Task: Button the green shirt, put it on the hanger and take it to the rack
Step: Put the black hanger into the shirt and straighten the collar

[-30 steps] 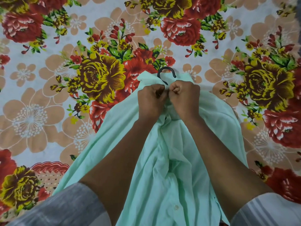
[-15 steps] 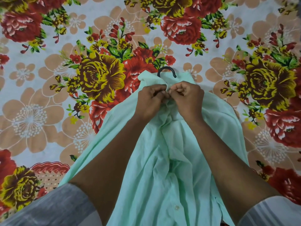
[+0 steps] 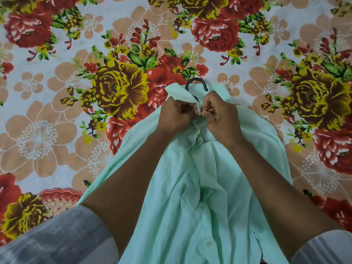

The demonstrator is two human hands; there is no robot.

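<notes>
A pale green shirt lies collar-away on the flowered sheet, wrinkled along its front placket. A black hanger hook sticks out past the collar; the rest of the hanger is hidden inside the shirt. My left hand pinches the left edge of the shirt's neck opening, with the collar point lifted above it. My right hand pinches the right edge just beside it, the two hands almost touching. One white button shows low on the placket.
The shirt lies on a bed sheet printed with large red, yellow and peach flowers, which fills the whole view. My grey striped sleeves show at the bottom corners.
Both hands stay at the collar, their fingers having shifted on the fabric. The left collar point now stands lifted above my left hand.
</notes>
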